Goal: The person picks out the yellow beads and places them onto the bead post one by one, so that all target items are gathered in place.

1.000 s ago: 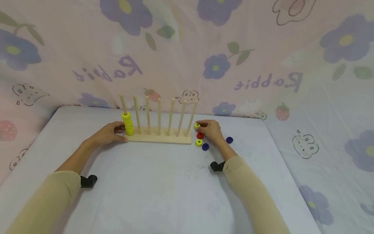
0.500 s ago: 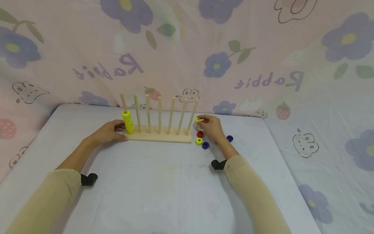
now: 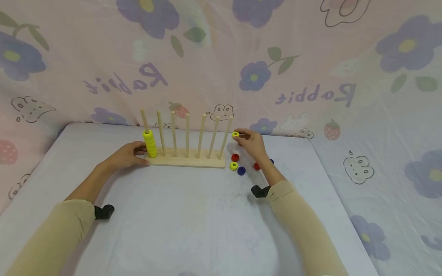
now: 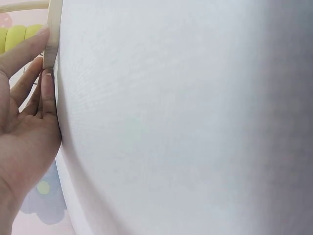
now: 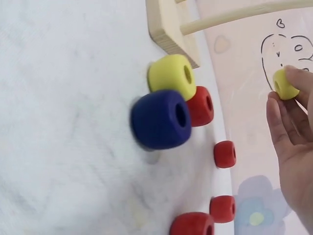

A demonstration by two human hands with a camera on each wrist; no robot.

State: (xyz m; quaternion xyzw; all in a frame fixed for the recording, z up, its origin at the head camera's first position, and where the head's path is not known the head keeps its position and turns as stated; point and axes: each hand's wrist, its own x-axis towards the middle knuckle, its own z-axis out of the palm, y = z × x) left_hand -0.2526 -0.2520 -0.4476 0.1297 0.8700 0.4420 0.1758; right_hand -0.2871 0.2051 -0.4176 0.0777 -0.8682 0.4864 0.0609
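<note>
A wooden peg stand [image 3: 193, 163] with a row of upright pegs rests on the table. Several yellow beads [image 3: 150, 145] are stacked on its leftmost peg; the other pegs are bare. My left hand [image 3: 127, 157] grips the left end of the stand's base, thumb at the front corner and fingers behind. In the left wrist view, the thumb and fingers lie around that wooden end [image 4: 52, 36]. My right hand [image 3: 253, 145] pinches a yellow bead [image 3: 235, 134] between thumb and fingertips, raised just right of the last peg. The right wrist view shows this yellow bead [image 5: 284, 84] hole outward.
Right of the stand lie a red bead [image 3: 235, 157], a yellow bead [image 3: 233, 166] and a blue bead [image 3: 241, 171]. Another red bead [image 3: 257, 166] and a blue bead [image 3: 272, 161] sit by the right wrist. A patterned cloth [image 3: 214, 57] hangs behind the table.
My right hand has lifted the yellow bead upward, away from the loose beads. A red bead beside the right wrist has come into view. The left hand stays on the stand.
</note>
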